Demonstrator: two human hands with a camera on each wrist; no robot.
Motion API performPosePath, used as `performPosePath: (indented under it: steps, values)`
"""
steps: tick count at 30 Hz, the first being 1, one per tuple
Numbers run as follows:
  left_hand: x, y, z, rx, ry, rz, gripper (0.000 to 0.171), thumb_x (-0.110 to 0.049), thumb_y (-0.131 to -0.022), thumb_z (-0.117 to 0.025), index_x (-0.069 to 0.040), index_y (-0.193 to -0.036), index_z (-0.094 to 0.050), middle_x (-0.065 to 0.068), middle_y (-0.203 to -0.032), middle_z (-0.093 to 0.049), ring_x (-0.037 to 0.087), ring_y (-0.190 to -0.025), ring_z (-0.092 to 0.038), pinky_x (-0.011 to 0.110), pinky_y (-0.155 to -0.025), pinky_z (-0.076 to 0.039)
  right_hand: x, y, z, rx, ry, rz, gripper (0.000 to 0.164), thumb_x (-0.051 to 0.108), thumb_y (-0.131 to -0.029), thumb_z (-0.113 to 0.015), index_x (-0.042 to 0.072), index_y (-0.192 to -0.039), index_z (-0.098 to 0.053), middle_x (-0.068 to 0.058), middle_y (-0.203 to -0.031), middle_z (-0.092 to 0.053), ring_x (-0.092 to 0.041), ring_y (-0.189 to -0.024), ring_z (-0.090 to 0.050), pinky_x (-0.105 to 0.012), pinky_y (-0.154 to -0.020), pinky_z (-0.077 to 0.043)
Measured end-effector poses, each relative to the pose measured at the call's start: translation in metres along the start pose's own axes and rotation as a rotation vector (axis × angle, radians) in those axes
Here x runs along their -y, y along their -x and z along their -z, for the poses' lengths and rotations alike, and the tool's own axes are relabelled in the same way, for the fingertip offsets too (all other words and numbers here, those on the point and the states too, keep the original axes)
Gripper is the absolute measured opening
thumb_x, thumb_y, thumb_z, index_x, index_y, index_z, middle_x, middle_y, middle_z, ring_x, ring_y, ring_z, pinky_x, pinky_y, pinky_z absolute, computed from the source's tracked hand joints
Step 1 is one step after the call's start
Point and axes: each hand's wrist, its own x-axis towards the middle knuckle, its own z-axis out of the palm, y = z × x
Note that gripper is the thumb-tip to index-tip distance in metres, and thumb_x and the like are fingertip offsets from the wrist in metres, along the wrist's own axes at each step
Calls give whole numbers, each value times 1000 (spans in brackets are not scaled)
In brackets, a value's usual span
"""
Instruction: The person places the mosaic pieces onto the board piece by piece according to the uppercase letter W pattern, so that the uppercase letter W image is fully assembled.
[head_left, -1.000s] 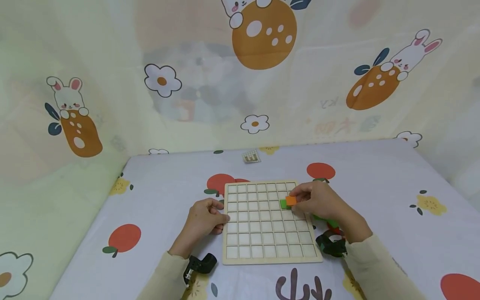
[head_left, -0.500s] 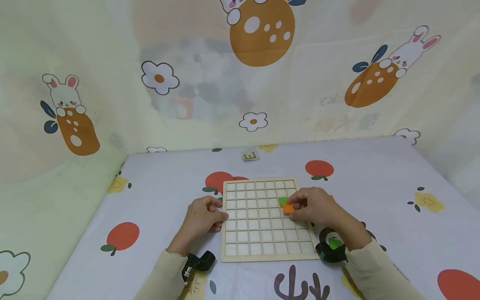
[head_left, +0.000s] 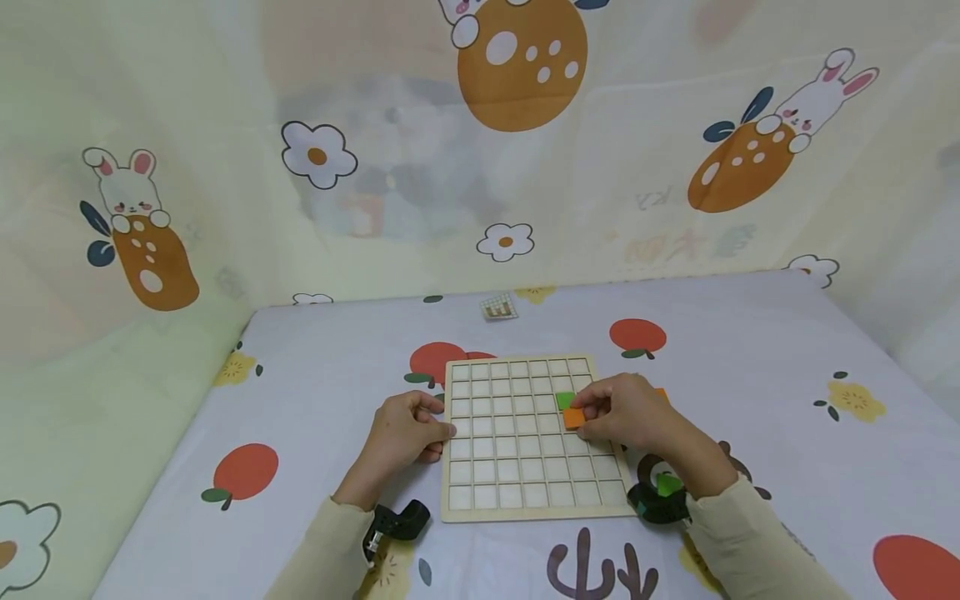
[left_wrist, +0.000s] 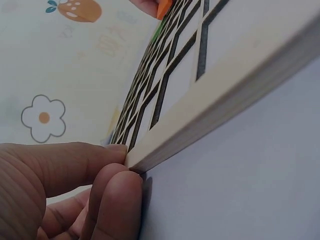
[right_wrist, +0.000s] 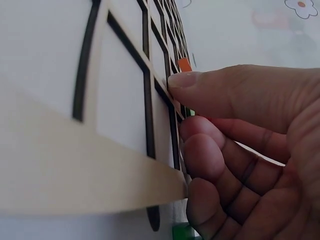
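Left hand (head_left: 400, 429) pinches the left edge of the board (head_left: 532, 514). Right hand (head_left: 626, 410) pinches the orange tile (head_left: 573, 419) over the board's right side, just nearside of the green tile (head_left: 566, 402); cannot tell whether seated. Card (head_left: 498, 308) lies beyond the board.

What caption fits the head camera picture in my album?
The right hand pinches an orange square by a green square; the left hand holds the wooden grid board by its edge.
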Motion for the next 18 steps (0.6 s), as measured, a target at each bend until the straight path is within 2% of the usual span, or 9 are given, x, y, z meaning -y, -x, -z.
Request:
performPosePath:
  steps: [18]
  values:
    - [-1,-1,0,-3,1,10,29,-1,-86,-83,2,-111,-69,9,-81,-67,11,-55,-65,27,-53,-60,0,-2,-3,-11,26,-23,21,7,-79,-87,7,-98,-78,2,-78,-64,-17,-77,-57,-25,-65,-50]
